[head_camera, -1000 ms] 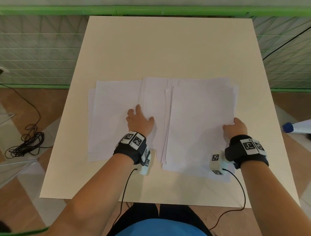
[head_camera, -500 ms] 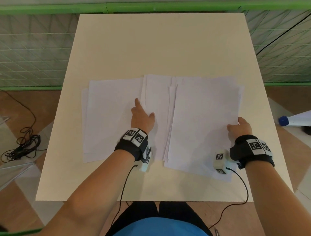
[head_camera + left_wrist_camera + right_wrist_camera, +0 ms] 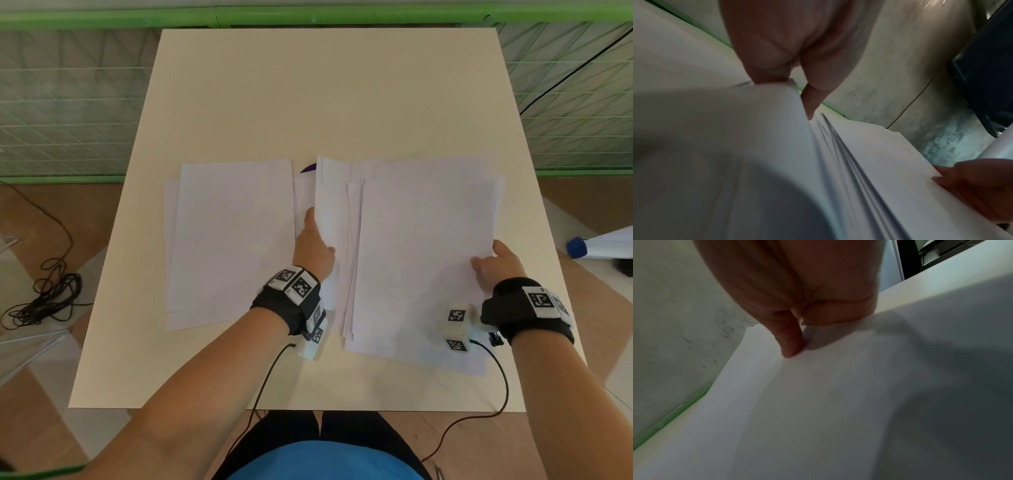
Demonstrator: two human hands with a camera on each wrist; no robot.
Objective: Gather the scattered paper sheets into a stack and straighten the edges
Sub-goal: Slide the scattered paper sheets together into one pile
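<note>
White paper sheets lie in loose piles on the cream table (image 3: 325,96). A left pile (image 3: 229,240) lies flat. The fanned right pile (image 3: 424,257) is held at its right edge by my right hand (image 3: 496,263), thumb (image 3: 791,344) on top and fingers curled at the edge. My left hand (image 3: 313,243) sits between the piles and grips the left edge of the middle sheets (image 3: 329,205), which is raised, with the fingers hidden under it. In the left wrist view that paper edge (image 3: 791,84) runs between thumb and fingers.
A small purple thing (image 3: 308,168) peeks out between the piles at their far edge. A green rail (image 3: 308,17) with mesh runs behind the table. Black cables (image 3: 44,298) lie on the floor at the left, and a blue-capped bottle (image 3: 596,246) at the right.
My left hand has left the top of the left sheet, slid to the middle sheets' left edge and lifted it, uncovering the purple thing. The right hand has kept its hold.
</note>
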